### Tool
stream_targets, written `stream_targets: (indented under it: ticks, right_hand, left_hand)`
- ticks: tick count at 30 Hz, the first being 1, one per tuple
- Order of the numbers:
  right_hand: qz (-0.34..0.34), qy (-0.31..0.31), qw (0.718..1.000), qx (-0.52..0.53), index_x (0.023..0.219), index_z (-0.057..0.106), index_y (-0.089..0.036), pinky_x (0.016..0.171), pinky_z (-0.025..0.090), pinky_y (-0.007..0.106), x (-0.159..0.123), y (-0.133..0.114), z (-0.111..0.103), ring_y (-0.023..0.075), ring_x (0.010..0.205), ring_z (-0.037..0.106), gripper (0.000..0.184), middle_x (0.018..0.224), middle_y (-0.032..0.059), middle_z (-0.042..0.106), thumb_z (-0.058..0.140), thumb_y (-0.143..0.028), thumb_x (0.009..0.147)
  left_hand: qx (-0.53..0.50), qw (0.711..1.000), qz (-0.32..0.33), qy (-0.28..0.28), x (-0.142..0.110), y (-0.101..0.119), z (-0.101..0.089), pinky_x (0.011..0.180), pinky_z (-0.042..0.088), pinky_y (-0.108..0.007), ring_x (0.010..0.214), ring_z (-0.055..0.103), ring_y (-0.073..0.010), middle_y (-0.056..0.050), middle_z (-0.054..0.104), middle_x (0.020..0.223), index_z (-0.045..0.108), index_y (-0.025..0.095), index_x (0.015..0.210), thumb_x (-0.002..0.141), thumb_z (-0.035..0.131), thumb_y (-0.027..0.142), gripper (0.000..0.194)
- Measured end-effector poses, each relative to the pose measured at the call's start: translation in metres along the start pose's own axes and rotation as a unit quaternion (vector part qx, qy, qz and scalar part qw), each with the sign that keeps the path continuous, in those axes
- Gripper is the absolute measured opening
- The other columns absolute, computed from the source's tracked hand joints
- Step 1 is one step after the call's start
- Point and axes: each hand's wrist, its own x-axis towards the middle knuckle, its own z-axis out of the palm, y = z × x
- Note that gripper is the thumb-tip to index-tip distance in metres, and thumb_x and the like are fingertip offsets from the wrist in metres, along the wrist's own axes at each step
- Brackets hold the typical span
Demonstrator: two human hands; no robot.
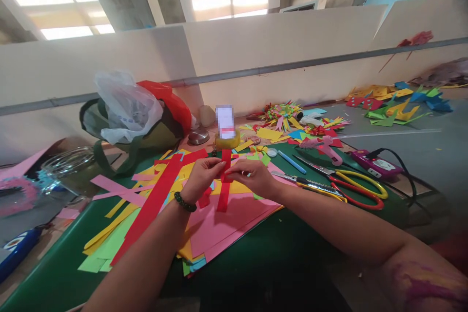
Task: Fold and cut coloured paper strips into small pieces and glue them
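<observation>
In the middle of the head view, a narrow red paper strip (pixel 223 199) is pinched between both hands. My left hand (pixel 201 175) grips it from the left, thumb and fingers pressed together. From the right, my right hand (pixel 254 176) pinches it at nearly the same height. The strip's lower end hangs over a stack of pink paper sheets (pixel 237 217); its upper end stands above my fingers. A small folded red piece (pixel 204 198) lies just below my left hand. Beside my left forearm, a long red strip (pixel 153 204) lies across yellow and green paper.
Right of my hands lie a utility knife (pixel 318 188), scissors (pixel 360 190), a blue pen (pixel 291 162), a pink glue gun (pixel 321 148) and a purple power strip (pixel 376 163). A phone (pixel 224 121) stands by yellow tape (pixel 228 142). A bag (pixel 146 129) sits back left.
</observation>
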Motion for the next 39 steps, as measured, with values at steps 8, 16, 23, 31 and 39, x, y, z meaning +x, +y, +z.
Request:
stream_targets:
  ticks: [8, 16, 23, 31, 39]
  right_hand:
    - [0.166, 0.099, 0.979, 0.065, 0.063, 0.060, -0.018, 0.057, 0.045, 0.025, 0.012, 0.010, -0.008, 0.0136, 0.068, 0.055, 0.031, 0.070, 0.0009, 0.059, 0.077, -0.044, 0.065]
    - [0.252, 0.085, 0.943, 0.200, 0.070, 0.053, -0.019, 0.062, 0.047, 0.027, 0.014, 0.011, -0.010, 0.0123, 0.063, 0.057, 0.033, 0.066, -0.0035, 0.060, 0.079, -0.034, 0.056]
    - [0.257, 0.074, 0.948, 0.173, 0.095, 0.055, -0.019, 0.062, 0.048, 0.029, 0.012, 0.010, -0.010, 0.0141, 0.062, 0.061, 0.041, 0.067, -0.0035, 0.063, 0.076, -0.031, 0.061]
    - [0.242, 0.074, 0.953, 0.167, 0.092, 0.057, -0.019, 0.061, 0.047, 0.028, 0.012, 0.008, -0.009, 0.0139, 0.063, 0.063, 0.037, 0.068, -0.0020, 0.066, 0.074, -0.031, 0.062]
    - [0.215, 0.086, 0.960, 0.158, 0.090, 0.058, -0.020, 0.063, 0.051, 0.028, 0.012, 0.006, -0.012, 0.0151, 0.066, 0.067, 0.031, 0.069, -0.0016, 0.068, 0.073, -0.028, 0.064]
  left_hand:
    - [0.063, 0.996, 0.004, -0.059, -0.011, 0.010, 0.012, 0.056, 0.044, -0.024, 0.059, 0.056, -0.0134, -0.002, 0.066, 0.061, 0.074, 0.014, 0.073, 0.068, 0.067, 0.043, 0.030]
    - [0.109, 0.991, 0.045, -0.064, -0.013, 0.012, 0.014, 0.055, 0.044, -0.024, 0.058, 0.057, -0.0140, -0.002, 0.069, 0.063, 0.076, 0.014, 0.076, 0.071, 0.061, 0.037, 0.028]
    - [0.074, 0.996, 0.026, -0.041, -0.018, 0.022, 0.016, 0.062, 0.049, -0.027, 0.068, 0.065, -0.0188, -0.005, 0.072, 0.071, 0.073, 0.015, 0.076, 0.073, 0.062, 0.045, 0.032]
    - [0.068, 0.995, 0.053, -0.045, -0.014, 0.014, 0.015, 0.061, 0.049, -0.027, 0.064, 0.063, -0.0173, -0.004, 0.070, 0.067, 0.068, 0.016, 0.068, 0.069, 0.069, 0.042, 0.026]
    - [0.093, 0.992, 0.080, -0.023, -0.014, 0.012, 0.016, 0.062, 0.051, -0.027, 0.064, 0.064, -0.0173, -0.004, 0.072, 0.067, 0.070, 0.016, 0.069, 0.069, 0.067, 0.037, 0.021]
